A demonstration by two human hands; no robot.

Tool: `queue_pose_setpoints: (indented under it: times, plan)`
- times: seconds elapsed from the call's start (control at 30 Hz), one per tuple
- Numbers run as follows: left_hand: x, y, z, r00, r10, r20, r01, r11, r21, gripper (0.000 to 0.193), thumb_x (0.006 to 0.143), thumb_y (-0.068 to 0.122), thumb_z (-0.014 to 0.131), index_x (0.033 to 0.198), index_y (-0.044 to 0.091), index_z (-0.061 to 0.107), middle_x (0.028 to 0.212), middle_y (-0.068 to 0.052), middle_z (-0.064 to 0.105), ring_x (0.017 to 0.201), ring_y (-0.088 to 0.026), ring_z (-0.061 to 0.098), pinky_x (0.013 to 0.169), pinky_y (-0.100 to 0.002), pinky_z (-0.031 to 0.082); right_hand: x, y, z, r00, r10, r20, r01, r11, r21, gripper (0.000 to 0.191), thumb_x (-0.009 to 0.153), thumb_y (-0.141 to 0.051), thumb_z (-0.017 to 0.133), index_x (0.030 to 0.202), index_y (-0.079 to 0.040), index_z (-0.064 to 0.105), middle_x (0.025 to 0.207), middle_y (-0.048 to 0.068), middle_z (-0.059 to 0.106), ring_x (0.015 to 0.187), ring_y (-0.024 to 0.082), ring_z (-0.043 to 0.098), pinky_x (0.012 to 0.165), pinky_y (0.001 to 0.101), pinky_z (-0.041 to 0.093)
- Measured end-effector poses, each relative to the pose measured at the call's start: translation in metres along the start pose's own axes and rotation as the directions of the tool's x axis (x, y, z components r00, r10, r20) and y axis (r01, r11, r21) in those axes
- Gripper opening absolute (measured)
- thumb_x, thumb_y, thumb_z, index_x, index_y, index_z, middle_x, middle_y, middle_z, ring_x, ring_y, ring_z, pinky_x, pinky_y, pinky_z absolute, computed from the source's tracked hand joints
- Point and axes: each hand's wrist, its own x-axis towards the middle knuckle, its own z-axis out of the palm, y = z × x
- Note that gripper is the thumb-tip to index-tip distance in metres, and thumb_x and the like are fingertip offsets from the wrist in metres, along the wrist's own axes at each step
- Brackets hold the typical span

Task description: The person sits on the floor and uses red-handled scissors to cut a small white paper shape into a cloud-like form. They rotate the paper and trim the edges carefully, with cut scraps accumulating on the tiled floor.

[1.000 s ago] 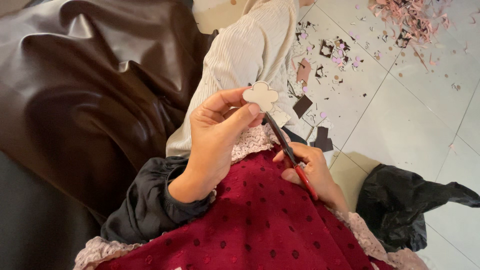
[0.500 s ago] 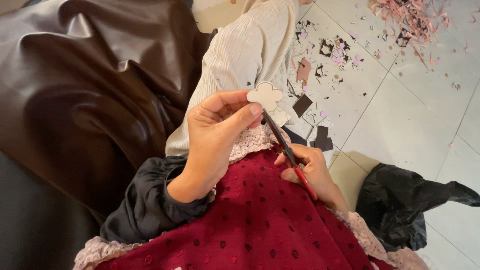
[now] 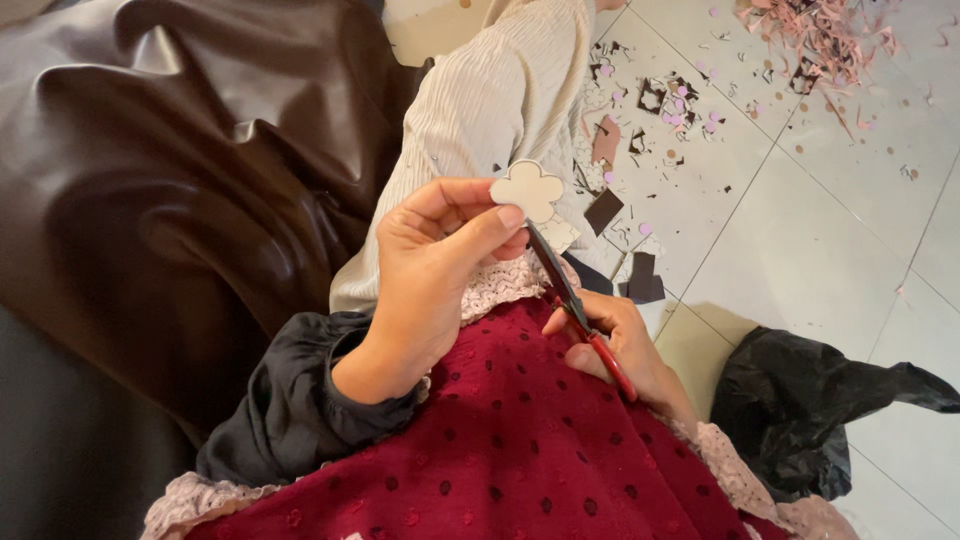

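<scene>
My left hand (image 3: pixel 435 275) pinches a small cream flower-shaped cutout (image 3: pixel 528 189) between thumb and fingertips, held up over my lap. My right hand (image 3: pixel 620 350) grips red-handled scissors (image 3: pixel 575 310); their dark blades point up and meet the lower edge of the cutout. Whether the blades are closed I cannot tell. Both hands work above a dark red dotted garment (image 3: pixel 520 450) with pale lace trim (image 3: pixel 495 285).
A large sheet of dark brown leather-like material (image 3: pixel 170 170) lies at my left. A cream ribbed trouser leg (image 3: pixel 490 120) stretches forward. Pink and dark paper scraps (image 3: pixel 820 35) litter the pale tiled floor (image 3: pixel 820 220). A black plastic bag (image 3: pixel 800 400) lies at right.
The flower cutout has been turned slightly in my left hand and the scissors shifted a little along its edge. Otherwise the scene is as before.
</scene>
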Motion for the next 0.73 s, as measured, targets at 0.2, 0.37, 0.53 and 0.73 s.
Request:
queue_pose_setpoints:
  times: [0.2, 0.37, 0.53, 0.73]
  plan:
    - [0.001, -0.001, -0.002, 0.998, -0.056, 0.001, 0.056, 0.997, -0.057, 0.016, 0.093, -0.001, 0.073, 0.109, -0.002, 0.070, 0.098, -0.011, 0.076, 0.082, -0.013, 0.073, 0.078, -0.029, 0.062, 0.000, 0.001, -0.001, 1.000, -0.010, 0.020, 0.010, 1.000, -0.019, 0.074, 0.078, -0.076, 0.066, 0.092, -0.005, 0.072, 0.074, -0.002, 0.051, 0.062, 0.008, 0.044, 0.056, 0.0277, 0.033]
    - [0.000, -0.001, 0.000, 1.000, -0.001, 0.020, 0.001, 1.000, 0.006, 0.016, 0.094, -0.002, 0.073, 0.109, -0.003, 0.070, 0.099, -0.010, 0.075, 0.083, -0.012, 0.072, 0.080, -0.028, 0.062, -0.002, 0.003, 0.000, 1.000, -0.016, 0.012, 0.016, 1.000, -0.027, 0.063, 0.081, -0.066, 0.068, 0.089, -0.004, 0.071, 0.077, -0.002, 0.053, 0.065, 0.009, 0.047, 0.058, 0.0283, 0.035]
    - [-0.001, -0.004, -0.002, 1.000, 0.011, 0.027, -0.012, 1.000, 0.011, 0.016, 0.093, -0.002, 0.073, 0.109, -0.004, 0.070, 0.098, -0.011, 0.075, 0.082, -0.012, 0.072, 0.079, -0.028, 0.062, -0.003, 0.004, -0.001, 1.000, 0.005, -0.005, -0.005, 0.999, -0.042, 0.042, 0.075, -0.047, 0.069, 0.082, -0.005, 0.069, 0.076, -0.001, 0.056, 0.064, 0.009, 0.050, 0.057, 0.0273, 0.037]
    - [0.000, -0.007, -0.038, 0.999, 0.015, 0.030, -0.016, 1.000, 0.025, 0.016, 0.094, -0.001, 0.074, 0.109, -0.005, 0.070, 0.097, -0.011, 0.075, 0.082, -0.013, 0.072, 0.079, -0.027, 0.062, -0.006, 0.012, 0.000, 0.999, 0.031, -0.022, -0.031, 1.000, -0.006, 0.022, 0.076, -0.025, 0.073, 0.076, -0.004, 0.066, 0.073, 0.001, 0.060, 0.065, 0.010, 0.053, 0.059, 0.0265, 0.041]
